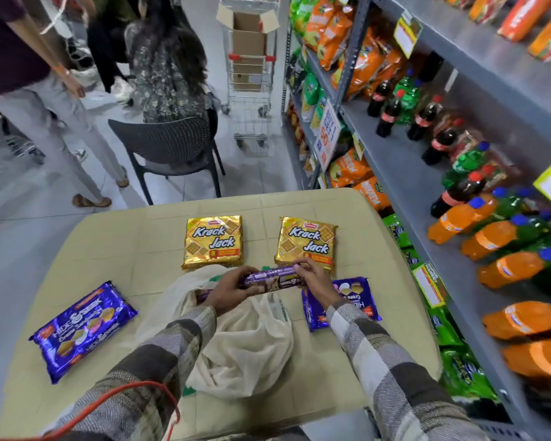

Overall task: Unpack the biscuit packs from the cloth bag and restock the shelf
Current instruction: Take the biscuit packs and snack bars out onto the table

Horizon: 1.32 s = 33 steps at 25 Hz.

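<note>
you hold the purple roll pack [272,278] level above the mouth of the cloth bag [245,342], its long axis running left to right; your left hand [231,291] curls round its left end, your right hand [315,280] pinches the right end from above; the shelf [401,179] lies to your right, so the right hand is nearer it; the wrapper looks glossy purple, slim, cylindrical, uncrushed.

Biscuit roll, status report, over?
Left hand, right hand grip purple biscuit roll over cloth bag. Krack Jack packs, Hide & Seek packs on table. Nothing blocking.
</note>
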Available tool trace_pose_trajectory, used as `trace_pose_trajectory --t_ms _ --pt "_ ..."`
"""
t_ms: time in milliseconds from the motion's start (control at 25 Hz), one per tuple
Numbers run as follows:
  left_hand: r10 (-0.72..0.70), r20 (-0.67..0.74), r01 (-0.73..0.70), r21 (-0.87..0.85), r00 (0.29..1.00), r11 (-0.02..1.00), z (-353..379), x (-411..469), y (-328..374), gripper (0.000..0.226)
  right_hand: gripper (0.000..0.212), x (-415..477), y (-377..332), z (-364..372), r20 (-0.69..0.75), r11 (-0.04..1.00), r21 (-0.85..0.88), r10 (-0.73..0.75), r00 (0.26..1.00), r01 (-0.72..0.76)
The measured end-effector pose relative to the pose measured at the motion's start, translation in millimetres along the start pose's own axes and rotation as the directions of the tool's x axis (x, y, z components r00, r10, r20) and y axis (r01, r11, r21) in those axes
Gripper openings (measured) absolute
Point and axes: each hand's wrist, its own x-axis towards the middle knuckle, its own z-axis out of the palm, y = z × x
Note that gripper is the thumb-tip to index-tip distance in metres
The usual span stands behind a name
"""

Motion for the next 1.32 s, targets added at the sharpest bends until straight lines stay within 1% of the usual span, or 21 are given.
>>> trace_pose_trajectory --t_ms 80,120,200,240,280,360,400,480,560,680,760,800,960,1080,1200,1320 --pt "-0.067 0.007 0.068 -0.12 0.998 0.99 19.8 6.0 6.8 0.034 0.022 -10.3 12.9 -21.5 -0.027 0.999 -0.047 0.001 1.0 -0.002" --pt "-0.085 0.007 0.085 -0.147 0.996 0.985 32.2 9.5 9.5 0.028 0.023 -17.5 21.7 -34.6 -0.047 0.998 -0.063 0.013 0.999 -0.015" --pt "-0.092 0.048 0.1 -0.181 0.995 0.978 58.2 14.8 15.0 0.017 0.025 -34.1 41.4 -60.8 -0.078 0.999 -0.019 0.045 0.996 -0.047" --pt "-0.09 0.085 0.105 -0.196 0.992 0.975 70.1 15.2 17.9 0.015 0.027 -42.5 51.3 -71.9 -0.094 0.999 0.014 0.054 0.994 -0.053" --pt "-0.087 0.134 0.112 -0.193 0.987 0.975 83.2 15.2 21.0 0.021 0.028 -51.2 61.8 -82.9 -0.125 0.998 0.03 0.061 0.99 -0.058" --pt "-0.075 0.226 0.109 -0.139 0.971 0.984 109.1 10.5 25.8 0.043 0.027 -67.0 82.9 -100.2 -0.218 0.996 0.004 0.09 0.972 -0.092" --pt "-0.059 0.251 0.083 -0.086 0.966 0.993 119.8 7.6 26.9 0.05 0.026 -73.7 91.1 -106.2 -0.254 0.993 -0.007 0.111 0.961 -0.117" --pt "-0.01 0.279 -0.003 0.045 0.96 0.999 147.4 2.4 27.7 0.053 0.027 -87.1 111.2 -120.2 -0.287 0.987 0.005 0.158 0.945 -0.164" --pt "0.048 0.301 -0.101 0.162 0.953 0.982 169.5 -5.7 24.4 0.053 0.025 -99.9 129.5 -130.8 -0.3 0.98 0.016 0.194 0.934 -0.199" --pt "0.121 0.375 -0.253 0.325 0.919 0.911 198.0 -18.1 16.8 0.054 0.023 -114.6 155.2 -144.8 -0.325 0.965 0.034 0.256 0.91 -0.259" --pt "0.144 0.366 -0.301 0.418 0.919 0.857 208.6 -27.3 14.1 0.05 0.025 -119.5 167.0 -147.9 -0.335 0.965 0.017 0.253 0.908 -0.263" --pt "0.157 0.343 -0.304 0.434 0.926 0.848 214.5 -30.2 13.5 0.047 0.025 -120.6 171.4 -149.4 -0.344 0.965 0.007 0.247 0.906 -0.261" --pt "0.171 0.261 -0.273 0.426 0.95 0.863 234.2 -32.7 11.7 0.043 0.025 -118.7 184.4 -149.4 -0.376 0.971 -0.042 0.203 0.904 -0.235" --pt "0.175 0.208 -0.25 0.418 0.962 0.874 240.9 -31.5 7.7 0.042 0.029 -112.6 189.2 -144.9 -0.401 0.979 -0.056 0.155 0.903 -0.194" --pt "0.142 0.186 -0.21 0.42 0.972 0.883 244.2 -29.6 4.8 0.043 0.032 -107.9 195.2 -139.7 -0.429 0.965 -0.119 0.161 0.889 -0.233" --pt "0.1 0.189 -0.171 0.415 0.977 0.894 244.3 -27.5 5.2 0.045 0.034 -103.6 194.0 -137.4 -0.43 0.956 -0.123 0.189 0.883 -0.265"
